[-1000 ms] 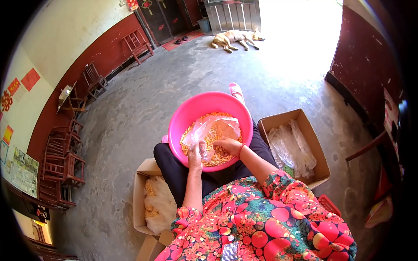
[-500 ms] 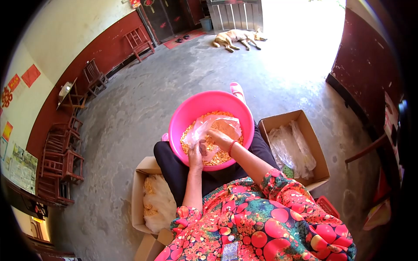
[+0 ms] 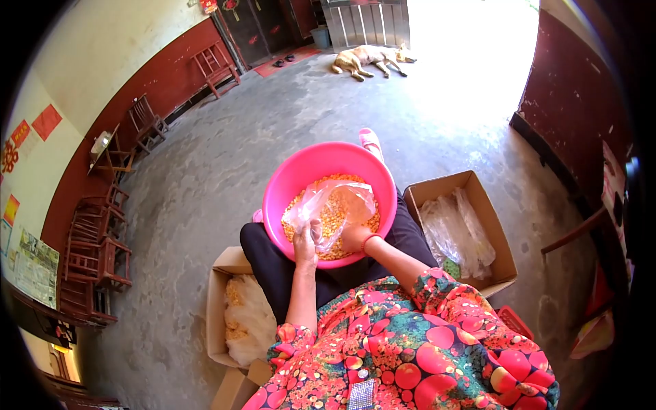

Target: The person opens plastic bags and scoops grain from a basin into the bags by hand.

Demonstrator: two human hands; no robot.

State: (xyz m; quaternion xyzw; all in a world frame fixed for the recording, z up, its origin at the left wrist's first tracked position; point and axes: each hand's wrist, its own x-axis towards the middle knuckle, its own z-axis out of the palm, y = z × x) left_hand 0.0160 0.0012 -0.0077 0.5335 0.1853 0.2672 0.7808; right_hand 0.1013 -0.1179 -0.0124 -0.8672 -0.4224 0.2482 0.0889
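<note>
A pink plastic basin point(image 3: 287, 179) rests on my lap, with loose yellow-orange corn kernels point(image 3: 295, 207) inside. My left hand point(image 3: 305, 243) is closed on the edge of a clear plastic bag point(image 3: 314, 202), whose wide mouth stands spread over the kernels. Some kernels show through the thin film. Low on the basin's right side, my right hand point(image 3: 354, 238) reaches down among the kernels beside the bag. Its fingers are hidden, so I cannot see what they hold. A red bracelet point(image 3: 370, 240) circles that wrist.
To my right is a cardboard box point(image 3: 502, 249) of clear plastic bags point(image 3: 459, 232). On my left, another cardboard box point(image 3: 217, 307) holds bags with yellow contents point(image 3: 246, 318). A dog point(image 3: 372, 60) lies near the bright doorway. Wooden chairs point(image 3: 96, 236) line the left wall.
My right hand has moved out of the bag's mouth and down toward me into the kernels. My left hand keeps its hold on the bag.
</note>
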